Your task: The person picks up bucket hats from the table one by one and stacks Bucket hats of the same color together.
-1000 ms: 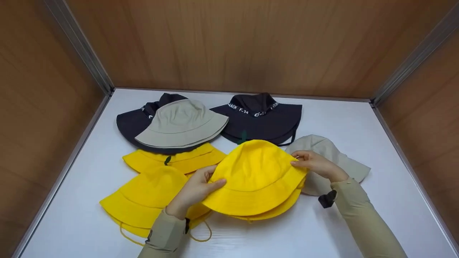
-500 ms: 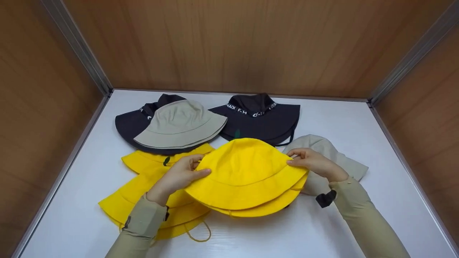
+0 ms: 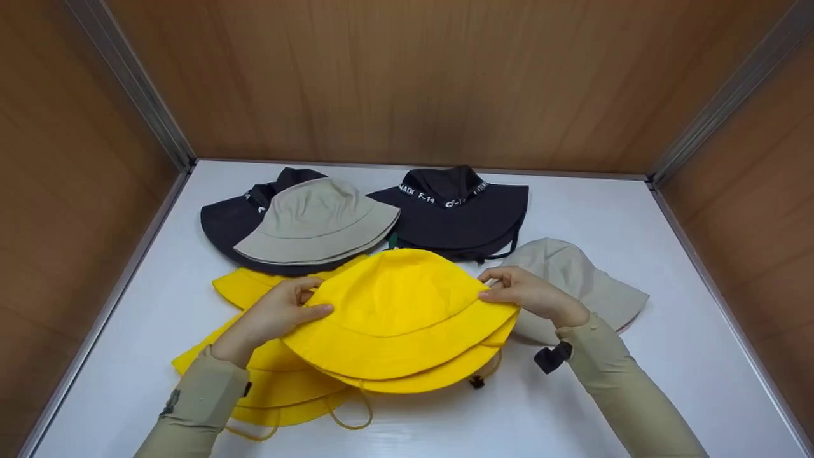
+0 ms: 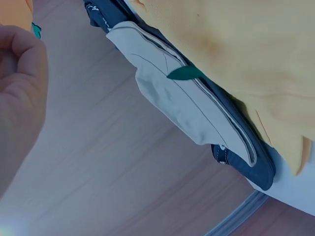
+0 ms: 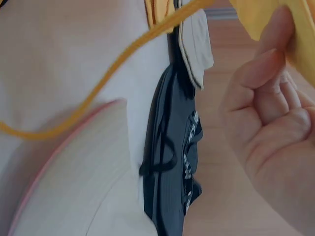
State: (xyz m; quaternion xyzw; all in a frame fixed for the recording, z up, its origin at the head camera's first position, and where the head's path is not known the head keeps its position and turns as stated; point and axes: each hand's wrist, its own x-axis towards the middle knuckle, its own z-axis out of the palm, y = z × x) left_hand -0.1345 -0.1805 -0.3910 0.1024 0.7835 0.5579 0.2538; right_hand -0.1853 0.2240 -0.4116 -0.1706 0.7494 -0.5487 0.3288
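Both hands hold a yellow bucket hat between them, its crown up and its doubled brim facing me. My left hand pinches the brim at the left side, thumb on top. At the right side my right hand pinches the brim the same way; in the right wrist view its thumb and finger grip the yellow cloth. A yellow cord hangs from the hat. Under and left of it, more yellow hats lie overlapped on the white table, partly hidden by the held one.
A beige hat lies on a dark hat at the back left. Another dark hat with white lettering is at the back middle. A second beige hat lies behind my right hand. Wooden panels wall the table.
The held yellow hat has moved left over the other yellow hats, both hands still gripping it. My left hand has moved further left than the right; a cord stop now shows below the brim.
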